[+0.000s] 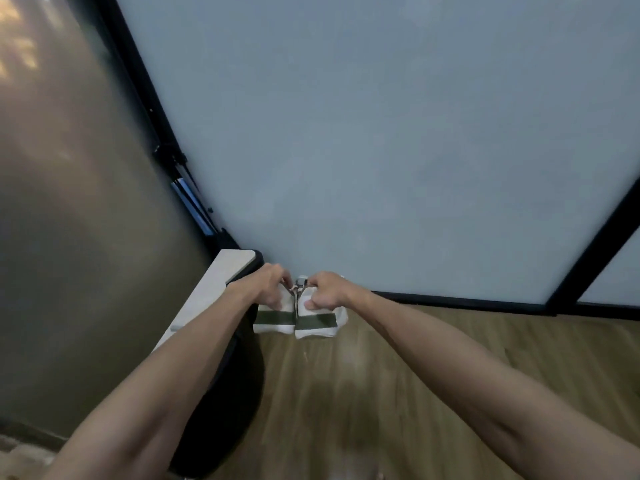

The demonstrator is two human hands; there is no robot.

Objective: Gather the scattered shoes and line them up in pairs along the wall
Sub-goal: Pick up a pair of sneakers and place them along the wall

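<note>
Two bare arms reach forward from the bottom of the frame toward a pair of white shoes set side by side at the foot of a frosted glass wall (381,133). The left hand (268,287) curls its fingers over the top of the left shoe (273,317), gripping it. The right hand (325,292) grips the right shoe (317,322) the same way, thumb pressed against its side. The two shoes touch along their inner edges, each bearing a dark green band that lines up with the other's. Their near ends face the camera; their far ends point at the glass wall, just in front of its black base rail (467,301). Whether the soles rest on the wooden floor (363,393) or hover just above it cannot be told. Just left of the shoes stands a pale table (221,282) with a dark rounded object (239,393) beneath its edge.
</note>
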